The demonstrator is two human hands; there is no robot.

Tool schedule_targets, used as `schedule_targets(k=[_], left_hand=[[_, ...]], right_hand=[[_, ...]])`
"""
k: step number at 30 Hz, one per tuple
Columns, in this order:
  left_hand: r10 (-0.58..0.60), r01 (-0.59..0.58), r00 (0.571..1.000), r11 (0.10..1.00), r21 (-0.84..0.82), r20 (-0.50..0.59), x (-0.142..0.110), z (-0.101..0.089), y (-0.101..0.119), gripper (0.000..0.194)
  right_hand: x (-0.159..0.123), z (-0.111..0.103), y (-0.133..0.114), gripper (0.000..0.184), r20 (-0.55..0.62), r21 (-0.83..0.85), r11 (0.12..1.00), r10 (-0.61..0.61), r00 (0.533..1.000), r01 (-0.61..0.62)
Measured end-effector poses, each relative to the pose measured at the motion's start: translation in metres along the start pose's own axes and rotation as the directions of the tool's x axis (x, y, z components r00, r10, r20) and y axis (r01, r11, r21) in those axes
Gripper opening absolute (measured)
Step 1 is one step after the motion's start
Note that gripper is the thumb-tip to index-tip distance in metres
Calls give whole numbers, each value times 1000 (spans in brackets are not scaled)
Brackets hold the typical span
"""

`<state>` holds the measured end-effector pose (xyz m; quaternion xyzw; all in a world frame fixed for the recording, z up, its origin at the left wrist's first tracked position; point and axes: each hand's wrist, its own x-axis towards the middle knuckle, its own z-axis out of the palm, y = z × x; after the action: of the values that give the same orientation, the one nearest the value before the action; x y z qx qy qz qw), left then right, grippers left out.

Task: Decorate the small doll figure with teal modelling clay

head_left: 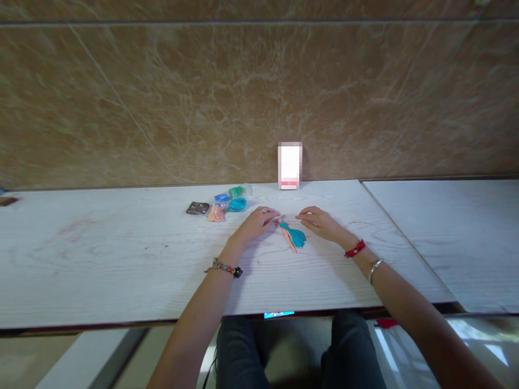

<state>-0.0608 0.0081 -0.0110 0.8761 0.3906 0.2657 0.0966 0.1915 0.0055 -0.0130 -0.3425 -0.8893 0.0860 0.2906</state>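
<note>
A small modelling-clay figure (297,237) in turquoise and peach lies flat on the white table, its wide turquoise part fanned out like a skirt. At its narrow upper end, my left hand (259,221) has its fingertips drawn together, seemingly on the peach clay there. Just right of the figure, apart from it, my right hand (319,221) is pinched with thumb against fingers. Whatever may be between those fingertips is too small to make out.
Left of my hands lie bags of clay: peach (217,213), turquoise (237,205), green (235,192), blue (221,198) and a dark brown one (198,208). A blurred white upright object (290,166) stands against the brown wall (227,108). The white table's (121,270) front edge is above my legs.
</note>
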Motion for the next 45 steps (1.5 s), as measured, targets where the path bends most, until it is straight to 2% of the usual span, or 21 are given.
schedule_targets(k=[2,6,12,19,23,26,28,30,33,37,40,43,45], left_hand=[[-12,12,1000,1000,27,-1,0,0,-1,28],[-15,15,1000,998,54,-6,0,1,-7,29],[-48,48,999,998,45,-1,0,-2,-8,28],[-141,155,981,983,100,-133,3,-9,-22,29],[-213,234,958,968,92,-192,5,-8,-33,28],[-273,303,928,949,87,-254,5,-10,-32,26],[-276,315,919,944,102,-281,4,-12,-29,24],[-268,307,928,944,124,-259,4,-14,-25,22],[-292,323,935,935,146,-200,4,-14,-21,22],[-287,308,946,940,145,-150,5,-12,-22,22],[-256,269,960,955,128,-109,6,-10,-25,23],[-250,256,966,958,126,-64,6,-9,-26,24],[-234,236,972,963,131,-27,6,-8,-26,24]], right_hand=[[0,1,3,29,23,-29,1000,10,1000,-10],[0,2,15,27,49,-110,989,105,993,-99],[2,3,25,24,34,-120,979,171,985,-166],[8,9,18,22,3,-37,987,158,987,-158],[37,14,13,22,27,2,976,216,976,-217],[70,19,6,25,148,-37,977,213,966,-210],[88,24,1,27,233,-24,988,153,960,-152],[101,29,-2,24,297,5,996,82,951,-88],[107,33,-3,15,313,28,998,52,948,-64],[95,28,-4,10,267,32,992,113,957,-126],[71,16,-1,10,210,50,977,190,959,-205],[39,3,6,10,89,194,907,364,927,-374],[20,-4,12,18,30,223,882,419,907,-415]])
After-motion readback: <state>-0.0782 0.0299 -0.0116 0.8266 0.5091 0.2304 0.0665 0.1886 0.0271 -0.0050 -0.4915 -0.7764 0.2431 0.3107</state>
